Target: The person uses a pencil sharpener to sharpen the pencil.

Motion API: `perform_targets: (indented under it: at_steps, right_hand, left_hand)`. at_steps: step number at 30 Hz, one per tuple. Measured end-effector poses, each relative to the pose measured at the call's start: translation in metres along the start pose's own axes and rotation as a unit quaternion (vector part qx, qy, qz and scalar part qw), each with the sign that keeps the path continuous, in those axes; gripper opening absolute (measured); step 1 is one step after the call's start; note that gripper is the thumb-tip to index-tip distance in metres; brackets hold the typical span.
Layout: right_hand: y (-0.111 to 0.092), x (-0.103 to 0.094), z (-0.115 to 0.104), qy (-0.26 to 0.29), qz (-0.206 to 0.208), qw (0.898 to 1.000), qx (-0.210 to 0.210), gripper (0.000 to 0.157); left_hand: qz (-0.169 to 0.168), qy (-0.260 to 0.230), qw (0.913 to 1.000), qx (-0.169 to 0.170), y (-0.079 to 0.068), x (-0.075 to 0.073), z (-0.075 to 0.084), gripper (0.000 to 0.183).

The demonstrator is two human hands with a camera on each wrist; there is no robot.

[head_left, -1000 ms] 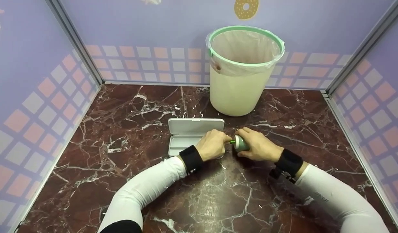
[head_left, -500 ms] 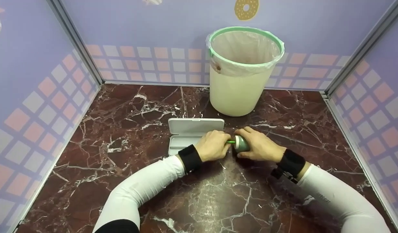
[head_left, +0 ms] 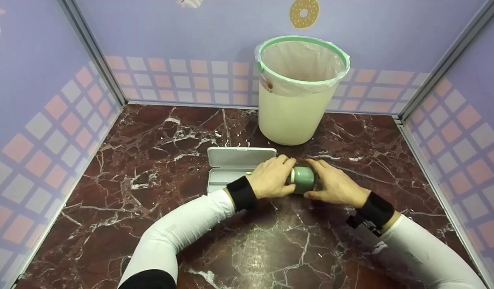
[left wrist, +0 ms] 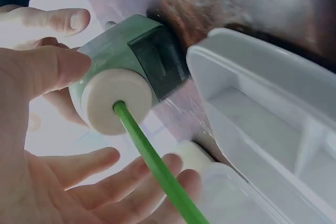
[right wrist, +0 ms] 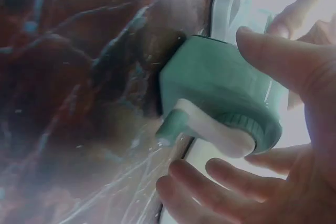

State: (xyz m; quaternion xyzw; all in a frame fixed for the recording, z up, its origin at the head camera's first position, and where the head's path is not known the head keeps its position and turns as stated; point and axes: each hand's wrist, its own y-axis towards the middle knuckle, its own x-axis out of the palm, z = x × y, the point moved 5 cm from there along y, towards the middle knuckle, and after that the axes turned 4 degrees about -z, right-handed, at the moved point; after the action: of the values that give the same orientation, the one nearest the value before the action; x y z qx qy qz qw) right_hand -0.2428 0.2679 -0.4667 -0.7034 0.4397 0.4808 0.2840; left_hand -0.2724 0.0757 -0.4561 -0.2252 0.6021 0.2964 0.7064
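A green hand-crank pencil sharpener (head_left: 304, 178) lies between my two hands over the table. A green pencil (left wrist: 157, 163) sticks out of the hole in its cream round front; its yellowish end shows left of my hand in the head view. My left hand (head_left: 273, 176) is at that front, thumb at the sharpener's side, fingers spread loosely around the pencil. At the crank end, my right hand (head_left: 337, 182) has thumb and fingers apart around the white crank handle (right wrist: 210, 127), without a visible grip. An open white pencil case (head_left: 222, 176) sits partly behind my left hand.
A cream trash bin (head_left: 293, 116) with a green rim and plastic liner stands behind the hands by the back wall. Small white crumbs lie on the dark marbled table (head_left: 150, 160). Patterned lilac walls enclose three sides.
My left hand has gone from pinching the pencil to the sharpener's front. My right hand has let go of the sharpener's body and drawn back right to the crank end.
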Motion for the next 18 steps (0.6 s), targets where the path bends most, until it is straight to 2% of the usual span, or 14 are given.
perform_targets:
  at_steps: [4, 11, 18]
  right_hand:
    - [-0.007, 0.001, 0.003, -0.003, -0.002, 1.0, 0.008, 0.094]
    - [-0.013, 0.002, 0.007, -0.004, -0.016, 1.0, 0.023, 0.046]
    - [-0.016, 0.003, 0.012, -0.009, -0.034, 0.998, 0.043, 0.024]
  left_hand:
    - [-0.004, 0.003, 0.9999, 0.011, 0.013, -0.001, 0.011, 0.072]
    - [-0.031, 0.003, 0.9991, 0.03, 0.041, 0.007, 0.027, 0.053]
    - [-0.071, -0.005, 0.9974, 0.012, 0.055, 0.016, 0.031, 0.056]
